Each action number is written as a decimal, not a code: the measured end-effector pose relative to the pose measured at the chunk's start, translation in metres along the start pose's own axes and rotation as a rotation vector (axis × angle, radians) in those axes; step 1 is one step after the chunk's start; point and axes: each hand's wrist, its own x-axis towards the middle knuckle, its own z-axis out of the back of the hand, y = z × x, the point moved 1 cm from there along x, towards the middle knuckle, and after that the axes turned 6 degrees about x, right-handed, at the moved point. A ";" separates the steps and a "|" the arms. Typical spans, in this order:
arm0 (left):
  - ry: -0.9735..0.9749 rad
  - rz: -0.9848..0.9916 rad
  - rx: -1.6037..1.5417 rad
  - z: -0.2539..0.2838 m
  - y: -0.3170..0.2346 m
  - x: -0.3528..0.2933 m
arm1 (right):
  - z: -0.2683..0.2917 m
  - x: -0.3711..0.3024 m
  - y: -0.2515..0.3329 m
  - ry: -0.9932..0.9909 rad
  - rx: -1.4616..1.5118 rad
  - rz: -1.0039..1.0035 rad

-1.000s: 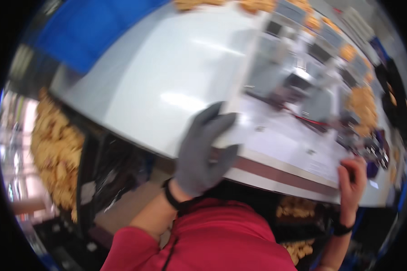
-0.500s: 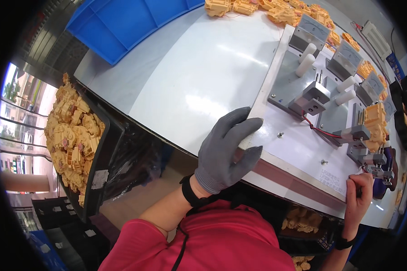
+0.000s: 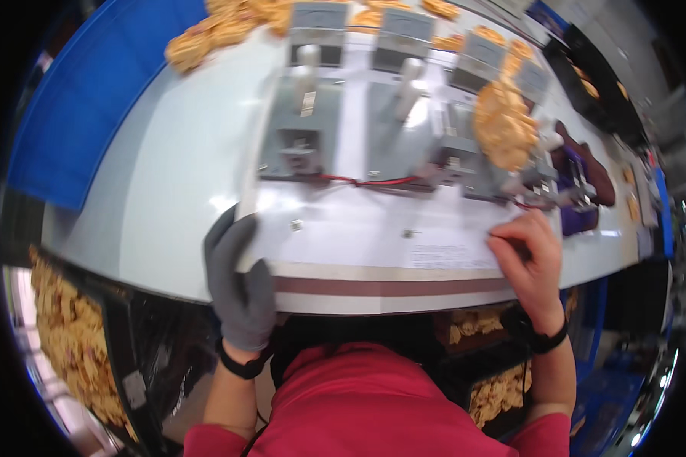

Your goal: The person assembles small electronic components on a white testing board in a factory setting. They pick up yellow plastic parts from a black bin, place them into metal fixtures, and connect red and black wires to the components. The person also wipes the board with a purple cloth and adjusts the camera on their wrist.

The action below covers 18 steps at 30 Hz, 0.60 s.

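Observation:
A grey glove covers my left hand (image 3: 240, 282), whose fingers are spread at the near left corner of the white test board (image 3: 343, 244). No object shows in it. My bare right hand (image 3: 532, 255) is closed in a pinch over the board's right end; whatever its fingertips hold, if anything, cannot be made out. Just beyond that hand stand metal clamp blocks (image 3: 537, 186) with thin wires. A yellow-orange plastic housing (image 3: 504, 126) sits upright on the right-hand fixture. Red and black wires (image 3: 373, 182) run between the grey fixture plates (image 3: 396, 145). The view is motion-blurred.
Several grey meter boxes (image 3: 318, 34) and white posts (image 3: 411, 76) line the board's back. More yellow-orange housings (image 3: 213, 34) lie behind. A blue bin (image 3: 91, 99) is at left, a purple-and-brown object (image 3: 583, 179) at right. Crates of housings (image 3: 72, 343) stand below the table edge.
My view has swung right, so the board now lies straight ahead. My left hand remains by the board's corner, my right hand by its right end. The housing remains on the right-hand fixture.

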 end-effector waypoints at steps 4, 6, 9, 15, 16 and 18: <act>0.005 0.036 -0.009 -0.001 -0.002 0.001 | 0.004 -0.002 0.000 -0.011 0.134 -0.072; 0.011 0.041 -0.016 -0.005 -0.002 0.000 | 0.005 -0.008 -0.004 -0.123 0.240 -0.132; 0.021 0.035 0.007 -0.003 -0.005 -0.001 | 0.004 -0.013 -0.015 -0.293 0.426 -0.133; 0.071 0.101 -0.038 0.009 -0.006 0.007 | 0.004 -0.002 -0.009 -0.392 0.579 -0.070; 0.052 0.147 -0.081 0.013 -0.012 0.010 | 0.004 -0.002 -0.008 -0.369 0.545 -0.039; 0.034 0.142 -0.105 0.028 -0.033 0.030 | 0.004 0.000 -0.003 -0.339 0.520 -0.009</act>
